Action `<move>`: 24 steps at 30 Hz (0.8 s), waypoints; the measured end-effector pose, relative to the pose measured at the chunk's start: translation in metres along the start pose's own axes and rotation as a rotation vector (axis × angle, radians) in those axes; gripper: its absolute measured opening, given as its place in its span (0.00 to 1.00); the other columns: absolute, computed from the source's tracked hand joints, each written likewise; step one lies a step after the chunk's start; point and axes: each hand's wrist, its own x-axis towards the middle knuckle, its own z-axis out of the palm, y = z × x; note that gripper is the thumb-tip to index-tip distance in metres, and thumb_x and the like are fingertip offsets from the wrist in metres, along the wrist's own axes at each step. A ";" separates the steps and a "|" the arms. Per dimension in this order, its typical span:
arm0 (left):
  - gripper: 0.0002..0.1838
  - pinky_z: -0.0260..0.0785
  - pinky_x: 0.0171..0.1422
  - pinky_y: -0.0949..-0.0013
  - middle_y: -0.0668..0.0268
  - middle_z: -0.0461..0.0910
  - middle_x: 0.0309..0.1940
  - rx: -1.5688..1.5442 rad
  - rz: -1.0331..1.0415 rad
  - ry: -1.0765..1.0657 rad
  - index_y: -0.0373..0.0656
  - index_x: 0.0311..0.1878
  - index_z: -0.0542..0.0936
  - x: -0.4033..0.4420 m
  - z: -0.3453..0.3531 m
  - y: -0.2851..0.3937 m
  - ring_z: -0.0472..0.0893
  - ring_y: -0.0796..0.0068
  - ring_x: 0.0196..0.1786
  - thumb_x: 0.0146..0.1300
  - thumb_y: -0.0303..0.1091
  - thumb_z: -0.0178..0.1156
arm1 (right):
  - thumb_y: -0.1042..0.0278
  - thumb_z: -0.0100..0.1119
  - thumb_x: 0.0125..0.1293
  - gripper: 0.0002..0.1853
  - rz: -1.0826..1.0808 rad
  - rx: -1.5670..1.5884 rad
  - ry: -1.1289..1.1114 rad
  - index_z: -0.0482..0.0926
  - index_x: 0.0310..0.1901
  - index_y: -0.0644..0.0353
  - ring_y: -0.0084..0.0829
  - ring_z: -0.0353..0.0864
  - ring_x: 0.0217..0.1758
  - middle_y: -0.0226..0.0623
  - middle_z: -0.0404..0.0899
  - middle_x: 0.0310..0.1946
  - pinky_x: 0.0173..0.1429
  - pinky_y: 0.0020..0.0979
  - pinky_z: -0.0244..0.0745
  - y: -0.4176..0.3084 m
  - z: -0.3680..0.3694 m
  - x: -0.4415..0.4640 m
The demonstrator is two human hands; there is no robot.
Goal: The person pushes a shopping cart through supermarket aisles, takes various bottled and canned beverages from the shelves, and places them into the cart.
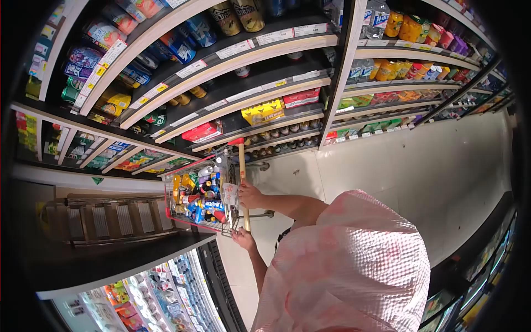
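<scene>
A metal shopping cart with a red rim stands in front of me, loaded with several bottles, cans and packs. Its tan handle bar ends in a red cap. My right hand is closed around the middle of that bar. Close to its fingers is a white sheet with red marks, at the handle side of the basket. Nearer the bar's other end, my left hand is closed on it, with its fingers partly hidden. A blue pack lies among the goods.
Drink shelves with cans and boxes run beside the cart. Further bottle shelves continue to the right. A wooden slatted stand lies beyond the cart, next to a lit refrigerated case. Pale tiled floor stretches along the aisle.
</scene>
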 end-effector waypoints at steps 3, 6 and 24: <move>0.28 0.50 0.84 0.43 0.44 0.78 0.64 0.037 0.104 -0.003 0.29 0.47 0.86 -0.030 -0.001 0.018 0.63 0.37 0.76 0.82 0.46 0.44 | 0.47 0.65 0.61 0.16 -0.018 0.034 0.052 0.86 0.29 0.52 0.35 0.73 0.59 0.27 0.79 0.36 0.83 0.56 0.48 0.004 -0.011 -0.022; 0.29 0.50 0.85 0.45 0.43 0.84 0.52 0.040 0.117 0.065 0.28 0.45 0.86 -0.063 0.001 0.046 0.66 0.37 0.73 0.83 0.44 0.44 | 0.47 0.64 0.61 0.17 -0.006 0.012 -0.029 0.86 0.32 0.53 0.35 0.73 0.60 0.28 0.79 0.37 0.83 0.54 0.49 0.014 -0.029 -0.048; 0.25 0.48 0.86 0.51 0.65 0.76 0.21 -0.266 0.129 0.254 0.40 0.20 0.74 -0.254 0.079 0.180 0.79 0.70 0.37 0.78 0.37 0.55 | 0.70 0.64 0.73 0.08 0.114 0.851 0.482 0.84 0.49 0.63 0.22 0.84 0.46 0.37 0.87 0.44 0.52 0.29 0.79 0.253 -0.495 -0.210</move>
